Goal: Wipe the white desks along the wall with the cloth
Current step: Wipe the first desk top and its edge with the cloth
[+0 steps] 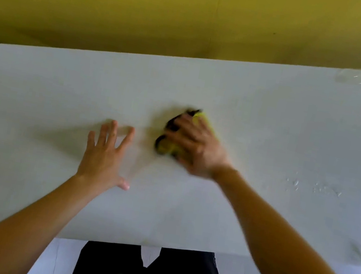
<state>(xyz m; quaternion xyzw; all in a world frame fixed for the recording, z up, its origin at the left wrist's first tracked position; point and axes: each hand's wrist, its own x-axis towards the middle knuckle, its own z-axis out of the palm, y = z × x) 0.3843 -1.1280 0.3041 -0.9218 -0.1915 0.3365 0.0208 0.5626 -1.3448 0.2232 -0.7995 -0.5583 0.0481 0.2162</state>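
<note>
The white counter point(274, 119) has its far edge against the yellow wall point(149, 5). Near its middle lies a bunched yellow and dark cloth point(165, 146), pressed down under the right hand point(195, 144), whose fingers bend over it; both are blurred. Just left of the cloth and apart from it, the left hand point(104, 159) rests flat, fingers spread. Clear film point(354, 77) wrinkles at the far right corner and again at the near right corner. Small bubbles point(315, 187) show near the right edge.
</note>
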